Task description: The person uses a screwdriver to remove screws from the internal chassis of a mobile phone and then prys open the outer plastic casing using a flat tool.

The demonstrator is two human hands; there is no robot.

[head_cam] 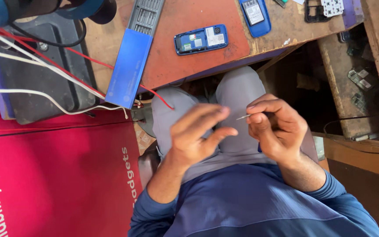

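Over my lap, my right hand (275,129) is closed around a thin metal tool (243,117), whose silver tip pokes out to the left toward my left hand. My left hand (198,131) hovers beside it with fingers spread and curled, holding nothing that I can see. On the wooden bench (268,41) above my knees lies a blue phone with its back cover off (201,39), its inner parts showing. A second blue phone (255,15) lies further right, also open at the back.
A long blue box (130,66) leans across the bench's left side, over a grey keypad strip. Red and white wires (44,61) run across a black case at left. A red printed panel (53,175) fills the lower left. Phone parts (325,9) lie top right.
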